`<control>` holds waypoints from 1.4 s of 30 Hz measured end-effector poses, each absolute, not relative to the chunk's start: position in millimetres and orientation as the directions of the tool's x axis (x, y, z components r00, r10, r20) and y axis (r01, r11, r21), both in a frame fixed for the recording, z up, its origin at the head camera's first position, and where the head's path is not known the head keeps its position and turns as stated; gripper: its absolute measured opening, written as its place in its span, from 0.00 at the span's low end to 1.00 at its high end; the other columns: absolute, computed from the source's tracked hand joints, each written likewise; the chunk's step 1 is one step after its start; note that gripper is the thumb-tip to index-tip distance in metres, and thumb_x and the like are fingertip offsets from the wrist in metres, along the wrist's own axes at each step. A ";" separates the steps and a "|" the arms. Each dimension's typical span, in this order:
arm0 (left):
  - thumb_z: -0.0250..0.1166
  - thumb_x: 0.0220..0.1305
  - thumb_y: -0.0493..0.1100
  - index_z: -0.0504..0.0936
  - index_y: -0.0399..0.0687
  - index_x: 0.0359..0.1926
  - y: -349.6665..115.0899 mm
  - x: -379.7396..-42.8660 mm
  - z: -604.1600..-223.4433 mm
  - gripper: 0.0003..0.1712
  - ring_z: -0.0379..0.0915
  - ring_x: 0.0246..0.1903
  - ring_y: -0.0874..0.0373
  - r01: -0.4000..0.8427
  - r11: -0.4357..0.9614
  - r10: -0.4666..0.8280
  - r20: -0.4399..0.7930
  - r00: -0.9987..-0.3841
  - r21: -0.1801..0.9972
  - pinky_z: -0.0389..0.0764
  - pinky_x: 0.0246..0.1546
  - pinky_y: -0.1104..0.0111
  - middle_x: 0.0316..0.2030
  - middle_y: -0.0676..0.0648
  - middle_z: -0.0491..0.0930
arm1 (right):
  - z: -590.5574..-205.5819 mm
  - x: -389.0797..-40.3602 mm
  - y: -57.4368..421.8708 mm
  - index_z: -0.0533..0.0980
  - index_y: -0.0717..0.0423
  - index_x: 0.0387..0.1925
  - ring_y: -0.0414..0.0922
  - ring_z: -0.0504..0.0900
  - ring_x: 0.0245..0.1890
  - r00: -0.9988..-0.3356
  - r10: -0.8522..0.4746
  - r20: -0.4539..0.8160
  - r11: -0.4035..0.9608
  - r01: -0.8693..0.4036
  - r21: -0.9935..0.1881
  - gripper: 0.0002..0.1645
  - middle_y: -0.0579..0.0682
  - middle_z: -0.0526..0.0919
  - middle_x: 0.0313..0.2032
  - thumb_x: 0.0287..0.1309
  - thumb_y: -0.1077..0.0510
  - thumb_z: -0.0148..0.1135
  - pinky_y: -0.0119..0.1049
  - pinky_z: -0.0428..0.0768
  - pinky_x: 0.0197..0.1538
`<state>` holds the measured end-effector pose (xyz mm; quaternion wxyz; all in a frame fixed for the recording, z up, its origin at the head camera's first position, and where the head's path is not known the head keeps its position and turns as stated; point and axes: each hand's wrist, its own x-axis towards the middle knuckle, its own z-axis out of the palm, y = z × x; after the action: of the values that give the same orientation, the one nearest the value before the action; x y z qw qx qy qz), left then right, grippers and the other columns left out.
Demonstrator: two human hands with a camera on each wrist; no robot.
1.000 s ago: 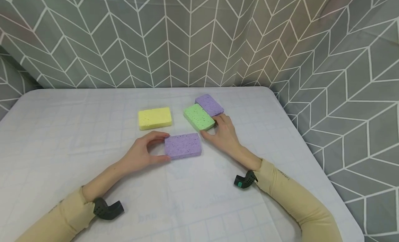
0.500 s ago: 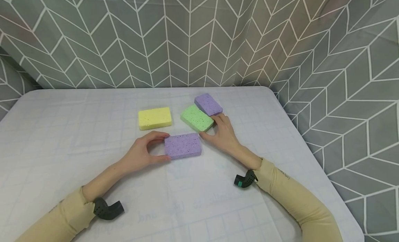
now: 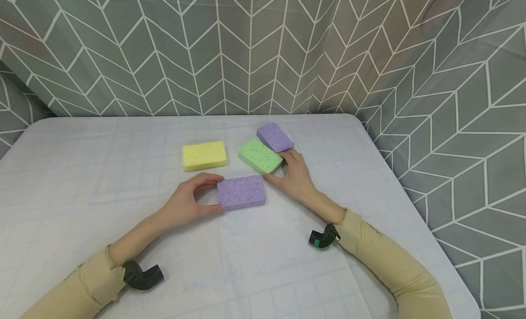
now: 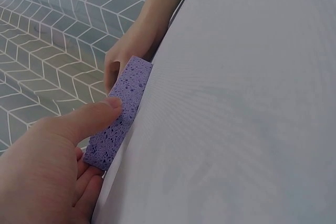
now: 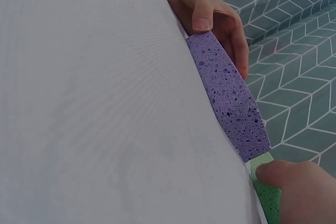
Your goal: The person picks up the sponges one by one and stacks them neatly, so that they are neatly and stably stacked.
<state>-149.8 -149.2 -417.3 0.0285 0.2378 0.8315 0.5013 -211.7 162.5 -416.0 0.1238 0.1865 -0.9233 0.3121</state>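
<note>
A purple sponge (image 3: 241, 192) lies flat on the table, its left end pinched between the thumb and fingers of my left hand (image 3: 185, 201). Just behind its right end lies a green sponge (image 3: 260, 156), set at an angle. My right hand (image 3: 295, 177) grips the green sponge by its right end, thumb in front and fingers behind. A second purple sponge (image 3: 275, 137) sits against the green one's far side, close to my right fingertips. In the right wrist view, my thumb presses the green sponge (image 5: 269, 195), whose edge meets the near purple sponge (image 5: 229, 97).
To the left of the green sponge lies a yellow sponge (image 3: 204, 156), apart from the others. All rest on a white cloth-covered table (image 3: 102, 182). A grey patterned curtain (image 3: 230, 49) hangs behind the table and along its right side.
The green sponge has turned slightly and slid a little left in my right hand's grip. The far purple sponge has shifted slightly too. My left hand and the near purple sponge have stayed still.
</note>
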 end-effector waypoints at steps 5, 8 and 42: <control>0.83 0.46 0.47 0.76 0.48 0.62 -149.5 -150.1 -417.4 0.41 0.76 0.60 0.54 0.363 0.383 0.426 0.186 -0.885 0.849 0.76 0.65 0.66 0.59 0.50 0.78 | -415.1 -211.5 162.1 0.73 0.67 0.58 0.53 0.71 0.52 -0.904 -0.263 0.336 0.734 -0.414 -0.539 0.43 0.59 0.75 0.53 0.47 0.45 0.78 0.47 0.76 0.56; 0.83 0.46 0.48 0.76 0.49 0.62 -149.6 -150.1 -417.1 0.41 0.76 0.60 0.53 0.359 0.388 0.425 0.181 -0.887 0.849 0.76 0.65 0.66 0.59 0.50 0.78 | -415.1 -211.7 162.2 0.73 0.67 0.58 0.54 0.71 0.52 -0.903 -0.264 0.338 0.737 -0.415 -0.534 0.43 0.59 0.75 0.53 0.48 0.45 0.78 0.47 0.76 0.57; 0.83 0.46 0.47 0.76 0.48 0.62 -148.9 -149.7 -416.9 0.41 0.76 0.60 0.53 0.357 0.396 0.424 0.176 -0.888 0.846 0.75 0.65 0.66 0.59 0.50 0.78 | -410.4 -211.5 162.9 0.73 0.64 0.60 0.51 0.74 0.49 -0.940 -0.188 0.285 0.710 -0.330 -0.621 0.42 0.57 0.77 0.49 0.49 0.47 0.78 0.44 0.78 0.53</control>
<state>-149.7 -148.9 -416.9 0.0336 0.2338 0.8349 0.4972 -211.5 162.9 -410.4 0.1009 0.1409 -0.9192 0.3535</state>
